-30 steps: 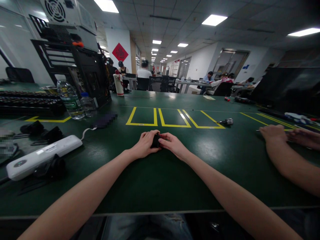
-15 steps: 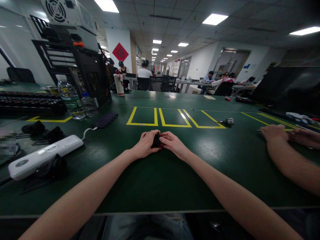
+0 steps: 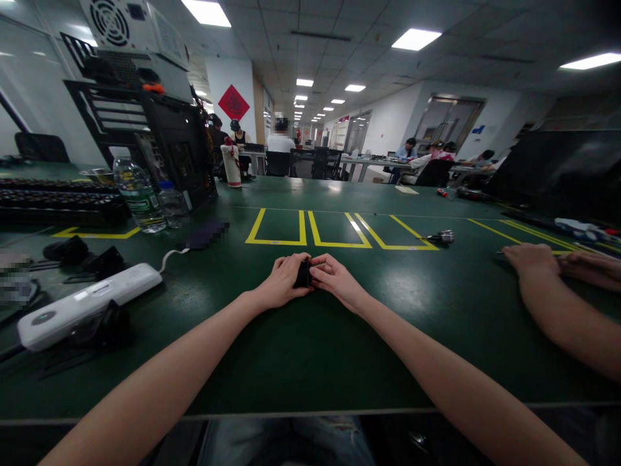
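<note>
Over the green table point(image 3: 301, 362), my left hand point(image 3: 283, 281) is wrapped round a small black box-like object point(image 3: 302, 274). Its thumb lies along the near side and its fingers along the far side. From the right, my right hand point(image 3: 334, 279) closes its thumb and fingertips at the object's right edge. Most of the object is covered by my fingers, so its exact kind is unclear. Beyond my hands, yellow tape outlines point(image 3: 339, 245) mark the tabletop.
On the left lie a white power strip point(image 3: 92, 301) and black gadgets point(image 3: 99, 327). Behind them stand water bottles point(image 3: 140, 197) and an open computer case point(image 3: 174, 149). A metal tool point(image 3: 441, 237) rests right of the tape. Another person's hands point(image 3: 533, 259) work at the far right.
</note>
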### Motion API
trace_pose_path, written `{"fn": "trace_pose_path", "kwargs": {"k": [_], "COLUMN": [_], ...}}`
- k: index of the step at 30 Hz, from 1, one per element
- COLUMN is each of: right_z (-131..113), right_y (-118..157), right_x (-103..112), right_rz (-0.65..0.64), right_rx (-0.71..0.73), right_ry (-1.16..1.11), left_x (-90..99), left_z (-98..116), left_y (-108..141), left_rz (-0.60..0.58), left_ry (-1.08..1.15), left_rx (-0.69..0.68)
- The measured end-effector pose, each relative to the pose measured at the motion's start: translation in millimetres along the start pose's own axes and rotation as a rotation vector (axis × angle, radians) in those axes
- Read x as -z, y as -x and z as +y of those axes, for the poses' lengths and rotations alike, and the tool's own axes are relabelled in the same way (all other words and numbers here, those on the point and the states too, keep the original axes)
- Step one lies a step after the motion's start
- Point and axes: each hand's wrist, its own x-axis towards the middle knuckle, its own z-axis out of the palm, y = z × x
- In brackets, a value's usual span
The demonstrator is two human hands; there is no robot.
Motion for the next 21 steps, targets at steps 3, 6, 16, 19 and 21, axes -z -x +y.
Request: {"fn": "trace_pose_path", "kwargs": {"k": [3, 6, 16, 19, 21], "right_z": [1.6, 2.9, 0.1, 1.5, 2.7], "right_y": [-2.0, -1.7, 0.3, -2.3, -3.6], "right_x": [0.9, 2.7, 0.7, 1.4, 2.8], "right_rz": [-0.008, -0.033, 0.007, 0.010, -0.006], "right_rx": [-0.013, 0.038, 0.046, 0.006, -0.008], "right_ry": [-0.010, 0.033, 0.033, 0.019, 0.014], "left_x": [1.2, 2.0, 1.8, 0.5, -0.3], "left_z": [0.7, 0.9, 0.7, 0.1, -0.5], "left_y": [0.3, 0.6, 0.8, 0.5, 0.5], "left_rz": [-0.007, -0.007, 0.001, 0.004, 0.008], "left_ry": [0.003, 0.004, 0.011, 0.009, 0.008], "left_rx": [-0.008, -0.006, -0.014, -0.012, -0.014]}}
